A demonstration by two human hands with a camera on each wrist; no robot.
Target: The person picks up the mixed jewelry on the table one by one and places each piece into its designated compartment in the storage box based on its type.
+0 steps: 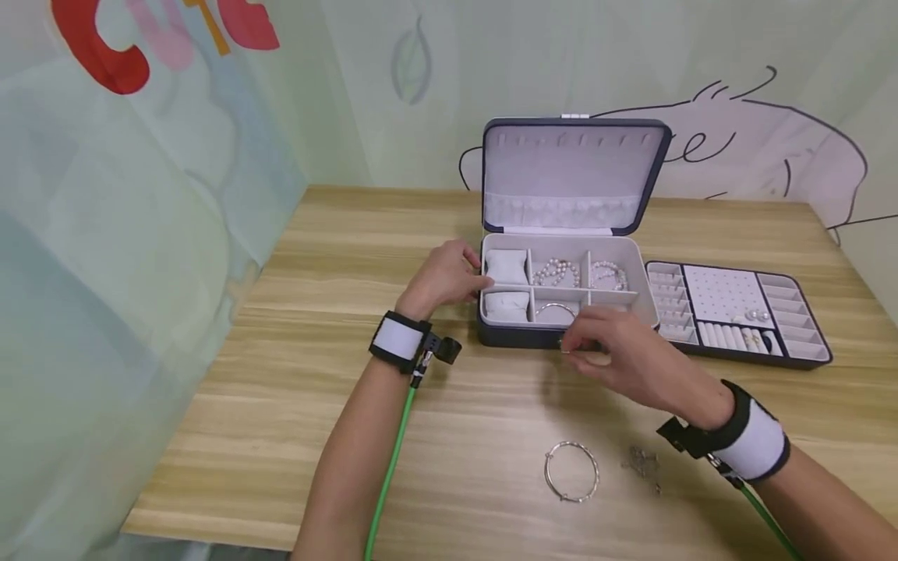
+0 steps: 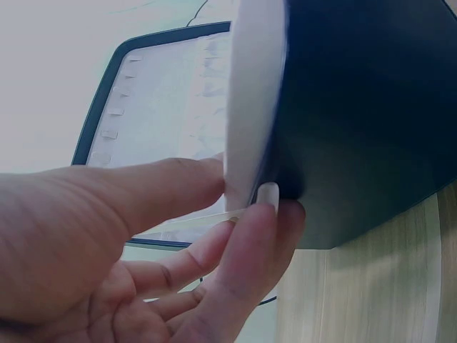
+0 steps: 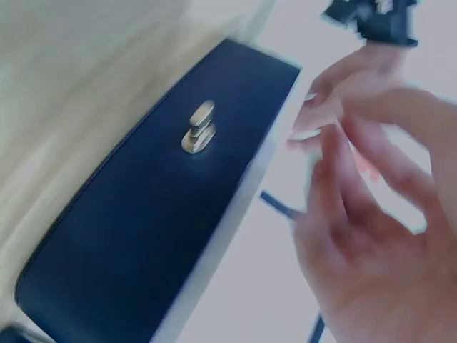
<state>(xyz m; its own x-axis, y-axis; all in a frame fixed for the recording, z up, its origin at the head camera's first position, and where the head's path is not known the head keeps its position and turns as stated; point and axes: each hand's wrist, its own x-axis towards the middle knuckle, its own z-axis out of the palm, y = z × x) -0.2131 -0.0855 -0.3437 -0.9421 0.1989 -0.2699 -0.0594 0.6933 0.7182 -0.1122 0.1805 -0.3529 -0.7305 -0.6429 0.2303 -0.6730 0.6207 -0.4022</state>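
My left hand (image 1: 449,273) holds the left wall of a dark blue jewelry box (image 1: 526,335), thumb on the white rim and fingers against the outer side. My right hand (image 1: 617,351) hovers at the box's front edge with loosely bent fingers, and nothing shows in its grasp. A metal clasp (image 3: 198,127) sits on the box's front. Inside are two white cushions (image 1: 507,267) at left, a pearl bracelet (image 1: 556,273) in the back middle compartment, and another bracelet (image 1: 610,274) at back right. A bangle (image 1: 556,306) lies in the front middle compartment, and the right hand partly hides front right.
A silver bangle (image 1: 598,471) and a small tangled chain (image 1: 641,463) lie on the wooden table (image 1: 281,421) near me. Right of the box is a divided tray (image 1: 800,315) with rings and earrings. The raised lid (image 1: 575,171) stands before the wall.
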